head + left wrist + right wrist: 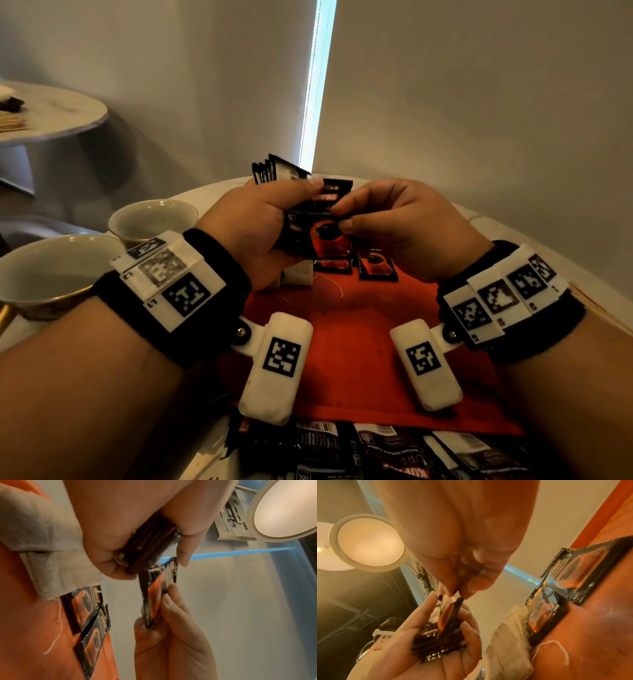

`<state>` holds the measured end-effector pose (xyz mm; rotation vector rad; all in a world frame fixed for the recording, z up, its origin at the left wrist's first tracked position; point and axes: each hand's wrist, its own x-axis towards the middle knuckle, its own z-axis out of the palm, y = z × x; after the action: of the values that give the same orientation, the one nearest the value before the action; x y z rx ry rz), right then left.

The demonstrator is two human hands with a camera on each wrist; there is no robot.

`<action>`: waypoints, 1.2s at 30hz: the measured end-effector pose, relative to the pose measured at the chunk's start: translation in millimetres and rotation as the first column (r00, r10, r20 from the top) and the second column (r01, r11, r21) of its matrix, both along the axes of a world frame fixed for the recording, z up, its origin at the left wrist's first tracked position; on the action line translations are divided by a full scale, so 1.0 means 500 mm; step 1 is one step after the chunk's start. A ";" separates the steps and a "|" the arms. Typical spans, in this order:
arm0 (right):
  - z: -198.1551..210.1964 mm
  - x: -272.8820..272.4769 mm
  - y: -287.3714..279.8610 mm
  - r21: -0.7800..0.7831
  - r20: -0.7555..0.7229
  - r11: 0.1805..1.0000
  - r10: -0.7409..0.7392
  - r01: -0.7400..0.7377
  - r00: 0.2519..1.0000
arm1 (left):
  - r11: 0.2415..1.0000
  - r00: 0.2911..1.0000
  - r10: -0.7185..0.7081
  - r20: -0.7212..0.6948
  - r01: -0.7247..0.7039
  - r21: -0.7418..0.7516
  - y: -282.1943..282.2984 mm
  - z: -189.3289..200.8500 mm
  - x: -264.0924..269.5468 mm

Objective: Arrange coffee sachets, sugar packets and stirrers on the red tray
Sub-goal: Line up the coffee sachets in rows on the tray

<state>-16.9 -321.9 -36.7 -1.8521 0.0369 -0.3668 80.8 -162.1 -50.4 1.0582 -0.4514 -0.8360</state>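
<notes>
- Coffee sachets, black foil with red cup print: your left hand (260,226) grips a stack (274,171) above the flat red tray (356,342).
- Your right hand (404,226) pinches one sachet (325,236) from it.
- Two sachets (376,269) lie on the tray.

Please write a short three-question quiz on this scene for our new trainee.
1. True or false: the left hand grips a stack of coffee sachets.
2. What does the right hand pinch? A) a stirrer B) a single sachet C) a cup
3. How many sachets lie flat on the red tray?

Key: 1 true; 2 B; 3 two.
</notes>
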 end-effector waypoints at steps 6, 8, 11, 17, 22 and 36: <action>-0.009 0.009 -0.037 0.109 -0.126 0.942 -0.304 0.317 0.944 | 0.974 0.962 0.220 -0.161 -0.225 -0.013 0.005 0.008 0.014; -0.021 0.007 -0.042 0.031 -0.245 0.944 -0.312 0.329 0.918 | 0.972 0.958 0.223 -0.179 -0.232 -0.030 0.007 0.010 0.012; -0.033 0.008 -0.039 -0.057 -0.347 0.946 -0.319 0.319 0.882 | 0.973 0.959 0.217 -0.184 -0.228 -0.042 0.008 0.011 0.011; -0.033 0.014 -0.041 -0.093 -0.427 0.951 -0.304 0.293 0.852 | 0.972 0.957 0.223 -0.186 -0.234 -0.036 0.006 0.013 0.005; -0.035 0.021 -0.033 -0.052 -0.418 0.949 -0.305 0.312 0.856 | 0.975 0.959 0.207 -0.191 -0.218 -0.034 0.005 0.015 0.001; -0.029 0.021 -0.021 -0.050 -0.368 0.933 -0.349 0.356 0.862 | 0.972 0.949 0.214 -0.232 -0.230 -0.045 0.007 0.020 -0.003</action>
<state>-6.7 -332.4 -51.3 -1.8704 0.6476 -0.2589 79.5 -158.7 -40.4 0.9154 -0.1641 -0.7230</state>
